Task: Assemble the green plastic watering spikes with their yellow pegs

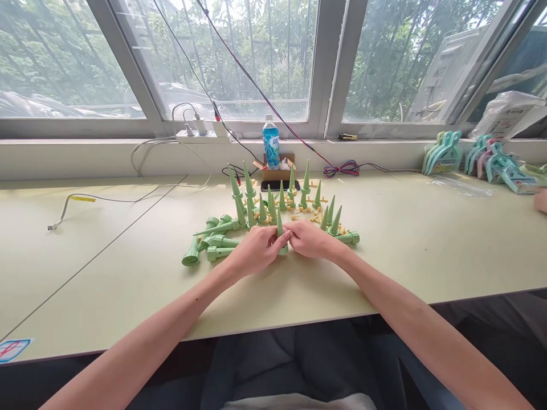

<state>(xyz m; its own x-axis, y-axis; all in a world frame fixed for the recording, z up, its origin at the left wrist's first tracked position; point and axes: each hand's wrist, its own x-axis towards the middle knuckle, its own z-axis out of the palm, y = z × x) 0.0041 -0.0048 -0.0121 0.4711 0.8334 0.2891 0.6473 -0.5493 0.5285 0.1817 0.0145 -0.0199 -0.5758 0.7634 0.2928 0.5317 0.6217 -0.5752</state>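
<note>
My left hand (257, 249) is closed round a green plant watering spike (280, 223), which stands upright on the table with its point up. Close against it, the fingers of my right hand (311, 239) are pinched together at the spike's side; what they hold, if anything, is hidden. Behind both hands stand several more upright green spikes (306, 177). Small yellow valve pieces (316, 216) are scattered among them. To the left of my left hand, several green spikes with ribbed caps (191, 257) lie on their sides. Another lying spike (351, 237) is beside my right wrist.
A blue drink bottle (270, 143) stands at a small cardboard box (282, 173), with a dark phone (280, 185) in front. A white cable (106, 198) crosses the table's left. Packs of pastel clips (442, 152) sit at the back right. Another person's hand (541, 200) shows at the right edge.
</note>
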